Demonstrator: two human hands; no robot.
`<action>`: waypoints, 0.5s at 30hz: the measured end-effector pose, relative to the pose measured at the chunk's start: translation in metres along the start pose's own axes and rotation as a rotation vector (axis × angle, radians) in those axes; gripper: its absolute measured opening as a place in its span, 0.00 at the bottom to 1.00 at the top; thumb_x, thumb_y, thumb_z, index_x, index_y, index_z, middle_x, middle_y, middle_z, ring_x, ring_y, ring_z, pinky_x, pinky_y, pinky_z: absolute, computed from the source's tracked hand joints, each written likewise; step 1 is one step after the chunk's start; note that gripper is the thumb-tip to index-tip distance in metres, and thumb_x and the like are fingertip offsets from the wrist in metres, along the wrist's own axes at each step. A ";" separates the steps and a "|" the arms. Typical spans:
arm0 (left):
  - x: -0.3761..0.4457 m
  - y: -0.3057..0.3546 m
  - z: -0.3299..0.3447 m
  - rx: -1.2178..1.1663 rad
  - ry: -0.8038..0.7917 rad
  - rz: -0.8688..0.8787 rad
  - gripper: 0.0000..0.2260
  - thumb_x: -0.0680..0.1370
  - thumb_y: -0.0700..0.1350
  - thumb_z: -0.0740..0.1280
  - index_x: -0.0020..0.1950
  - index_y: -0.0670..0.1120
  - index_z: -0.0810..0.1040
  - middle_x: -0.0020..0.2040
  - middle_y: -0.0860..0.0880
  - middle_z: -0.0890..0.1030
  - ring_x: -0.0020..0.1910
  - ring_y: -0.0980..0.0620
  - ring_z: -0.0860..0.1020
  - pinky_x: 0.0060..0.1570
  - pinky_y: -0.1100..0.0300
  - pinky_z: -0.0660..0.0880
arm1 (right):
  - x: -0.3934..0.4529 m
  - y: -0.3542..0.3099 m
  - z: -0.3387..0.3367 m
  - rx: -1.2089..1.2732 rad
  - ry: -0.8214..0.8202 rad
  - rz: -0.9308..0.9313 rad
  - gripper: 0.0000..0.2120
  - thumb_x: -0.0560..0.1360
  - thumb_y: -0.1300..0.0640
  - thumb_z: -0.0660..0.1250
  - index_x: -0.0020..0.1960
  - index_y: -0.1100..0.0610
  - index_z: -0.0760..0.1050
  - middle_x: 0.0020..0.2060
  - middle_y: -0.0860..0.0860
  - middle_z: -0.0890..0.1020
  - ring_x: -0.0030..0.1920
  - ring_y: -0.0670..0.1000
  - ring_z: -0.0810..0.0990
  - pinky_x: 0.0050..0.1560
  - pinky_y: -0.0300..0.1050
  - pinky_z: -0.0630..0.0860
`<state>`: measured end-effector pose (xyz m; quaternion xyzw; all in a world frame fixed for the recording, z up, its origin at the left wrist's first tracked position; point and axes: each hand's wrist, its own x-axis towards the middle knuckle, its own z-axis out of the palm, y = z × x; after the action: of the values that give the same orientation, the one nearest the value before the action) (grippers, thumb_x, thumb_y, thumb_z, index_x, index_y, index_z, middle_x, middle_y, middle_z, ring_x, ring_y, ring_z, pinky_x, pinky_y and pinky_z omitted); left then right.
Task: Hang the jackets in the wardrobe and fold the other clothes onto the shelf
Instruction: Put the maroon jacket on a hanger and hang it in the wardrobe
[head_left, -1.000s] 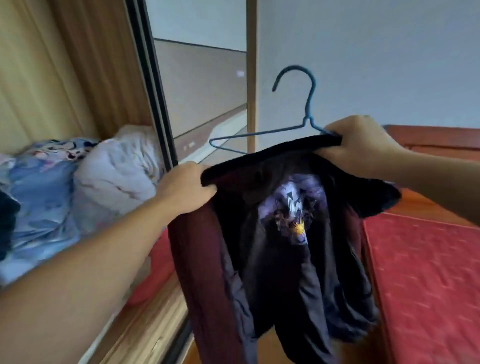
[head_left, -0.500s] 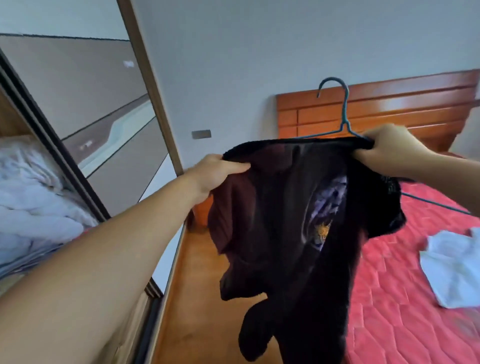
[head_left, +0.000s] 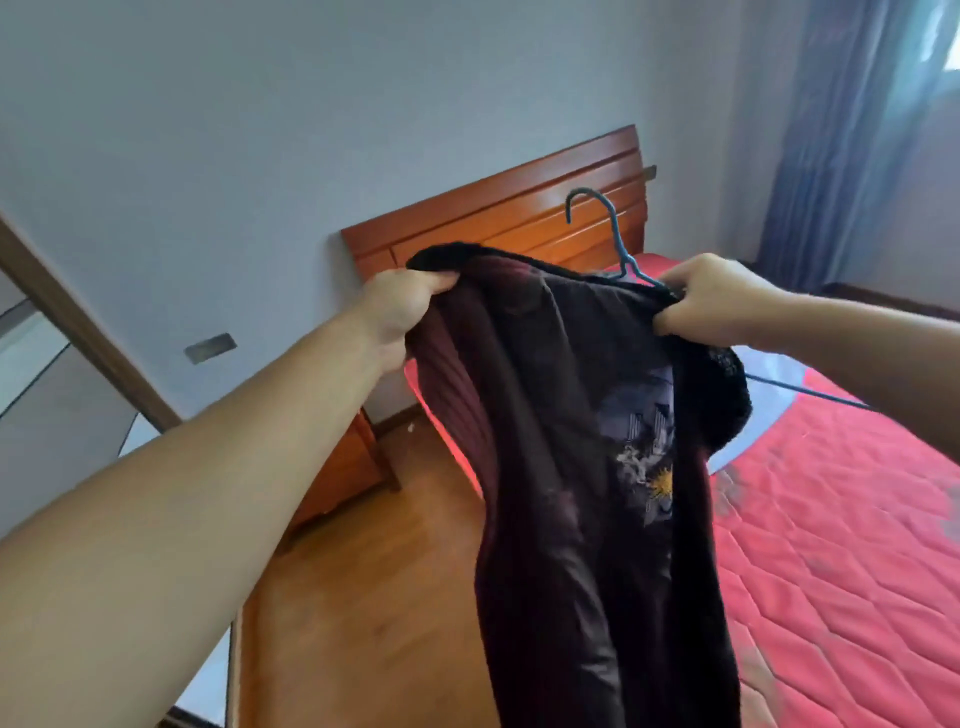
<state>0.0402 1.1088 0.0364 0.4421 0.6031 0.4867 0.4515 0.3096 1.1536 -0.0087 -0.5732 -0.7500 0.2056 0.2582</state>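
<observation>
Both arms out in front, holding up a dark jacket (head_left: 561, 415) by its top edge. Left hand (head_left: 402, 306) grips the left end of the black fuzzy collar – fingers curled round the fabric, thumb on top. Right hand (head_left: 719, 299) pinches the right end of the collar, fingers closed on the cloth and on the blue wire hanger (head_left: 615, 244) at the base of its hook. The hook stands up above the right hand, slightly tilted; one hanger arm shows again as a thin blue line running right, below the right forearm. How far the hanger sits inside the jacket – cannot tell, fabric hides it.

Jacket hangs open toward the camera, maroon-brown quilted lining on the left side, a pale printed graphic with a yellow spot on the inner right. Lower part drops out of frame at the bottom. It hangs in the air, over the edge of the bed (head_left: 841, 519) and the wooden floor (head_left: 363, 597).

Bed has a red quilted cover and an orange-brown wooden headboard (head_left: 493, 218) against the grey wall. A pale item lies on the cover, mostly hidden behind the jacket. Blue curtain (head_left: 841, 130) at top right. Part of a sliding wardrobe door (head_left: 47, 395) at far left, a small wall plate (head_left: 210, 347) near it.
</observation>
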 end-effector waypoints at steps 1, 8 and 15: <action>-0.002 0.010 0.013 -0.016 -0.016 0.051 0.08 0.81 0.39 0.63 0.55 0.38 0.80 0.48 0.44 0.84 0.43 0.49 0.84 0.42 0.58 0.81 | -0.004 0.002 -0.010 0.017 -0.069 -0.011 0.07 0.67 0.63 0.69 0.43 0.54 0.81 0.35 0.51 0.81 0.38 0.53 0.79 0.40 0.44 0.77; -0.024 0.049 0.066 0.167 -0.165 0.231 0.10 0.79 0.37 0.64 0.57 0.35 0.79 0.54 0.39 0.83 0.52 0.42 0.82 0.54 0.51 0.80 | -0.031 -0.001 -0.012 0.389 -0.178 0.012 0.15 0.66 0.46 0.78 0.44 0.53 0.77 0.28 0.46 0.76 0.27 0.47 0.64 0.26 0.38 0.61; -0.038 0.055 0.081 0.368 -0.190 0.305 0.07 0.77 0.37 0.67 0.51 0.36 0.81 0.49 0.39 0.84 0.49 0.42 0.84 0.52 0.49 0.81 | -0.029 -0.014 0.024 0.353 0.113 -0.005 0.12 0.63 0.52 0.76 0.45 0.53 0.80 0.38 0.49 0.82 0.39 0.49 0.80 0.42 0.44 0.78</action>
<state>0.1323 1.0941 0.0850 0.6464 0.5626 0.3877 0.3396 0.2899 1.1219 -0.0232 -0.5280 -0.6879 0.3009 0.3968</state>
